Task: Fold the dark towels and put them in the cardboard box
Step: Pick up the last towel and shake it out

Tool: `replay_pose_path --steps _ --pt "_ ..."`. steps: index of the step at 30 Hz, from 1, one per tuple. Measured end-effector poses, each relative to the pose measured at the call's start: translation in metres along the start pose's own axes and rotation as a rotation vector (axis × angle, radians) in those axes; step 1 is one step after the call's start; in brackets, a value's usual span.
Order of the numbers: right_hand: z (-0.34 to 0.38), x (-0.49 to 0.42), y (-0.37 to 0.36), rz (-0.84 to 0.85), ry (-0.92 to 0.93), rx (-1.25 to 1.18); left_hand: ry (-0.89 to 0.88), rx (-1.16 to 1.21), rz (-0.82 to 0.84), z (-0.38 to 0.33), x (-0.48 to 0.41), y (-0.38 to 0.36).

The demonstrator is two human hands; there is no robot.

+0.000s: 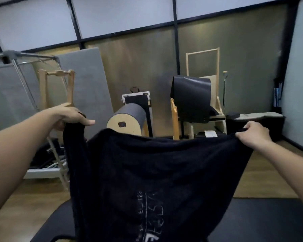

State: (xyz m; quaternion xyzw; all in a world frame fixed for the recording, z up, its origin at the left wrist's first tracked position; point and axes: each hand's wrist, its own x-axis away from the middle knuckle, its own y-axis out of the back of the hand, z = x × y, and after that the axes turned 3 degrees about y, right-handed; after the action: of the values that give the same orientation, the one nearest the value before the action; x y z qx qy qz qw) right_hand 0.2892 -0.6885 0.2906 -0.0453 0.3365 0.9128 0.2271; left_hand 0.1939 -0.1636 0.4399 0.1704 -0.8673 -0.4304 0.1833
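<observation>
Black terry cloth filled the middle of the view as I held one dark towel (pixel 156 172) up by its top edge, stretched between my two arms above a black padded surface (pixel 262 220). By my reading the job on this piece had barely begun. The towel hung open at full width, its top edge sagging in the middle, with pale lettering showing low on the cloth and its bottom end out of sight. No neat fold was visible in it, only a bunched drape under one corner. The cardboard box was nowhere in view, and neither was any finished stack, so I could not say how many towels were done. For this one, both the folding and the boxing remained. My left hand (pixel 72 116) was raised at the end of an outstretched arm, fingers curled over the gathered left corner and one digit pointing inward along the edge. My right hand (pixel 254 135) sat a little lower and well apart from it, knuckles toward me, pinching the opposite corner so the cloth pulled taut there. Behind the towel stood a padded wooden barrel (pixel 128 119) and a wooden chair (pixel 215 102) with a dark sheet draped over it, on a wood floor (pixel 273 173).
</observation>
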Motion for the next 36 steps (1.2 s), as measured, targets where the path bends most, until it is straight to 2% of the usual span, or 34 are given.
replay_pose_path --steps 2,7,10,13,15,17,19,22,26,28,33,36 --pt "-0.018 0.008 -0.004 -0.017 -0.012 0.04 0.093 0.115 0.045 0.032 -0.006 -0.01" --pt "-0.045 0.023 -0.018 -0.084 -0.024 -0.028 0.203 0.417 -0.047 0.086 0.003 -0.054" --pt "-0.075 0.061 -0.035 0.058 -0.138 -0.076 0.281 0.586 -0.015 0.121 0.025 -0.113" --pt "-0.111 0.135 -0.072 0.225 -0.377 -0.235 0.444 0.801 0.167 0.171 0.064 -0.209" --pt "-0.114 0.199 -0.103 0.306 -0.459 -0.387 0.535 0.962 0.26 0.187 0.104 -0.279" --pt "-0.105 0.263 -0.13 0.379 -0.44 -0.538 0.6 1.115 0.315 0.184 0.148 -0.342" --pt "-0.097 0.319 -0.146 0.488 -0.335 -0.584 0.61 1.238 0.371 0.172 0.187 -0.387" --pt "-0.099 0.374 -0.151 0.686 -0.142 -0.437 0.582 1.188 0.384 0.173 0.22 -0.417" --pt "-0.105 0.39 -0.139 0.782 -0.109 -0.276 0.408 1.005 0.241 0.189 0.236 -0.413" --pt "-0.102 0.391 -0.133 0.799 -0.132 -0.265 0.291 0.919 0.218 0.194 0.241 -0.411" --pt "-0.096 0.4 -0.128 0.805 -0.182 -0.36 0.172 0.845 0.116 0.195 0.248 -0.408" --pt "-0.091 0.397 -0.128 0.829 -0.311 -0.409 0.125 0.804 0.1 0.196 0.252 -0.404"
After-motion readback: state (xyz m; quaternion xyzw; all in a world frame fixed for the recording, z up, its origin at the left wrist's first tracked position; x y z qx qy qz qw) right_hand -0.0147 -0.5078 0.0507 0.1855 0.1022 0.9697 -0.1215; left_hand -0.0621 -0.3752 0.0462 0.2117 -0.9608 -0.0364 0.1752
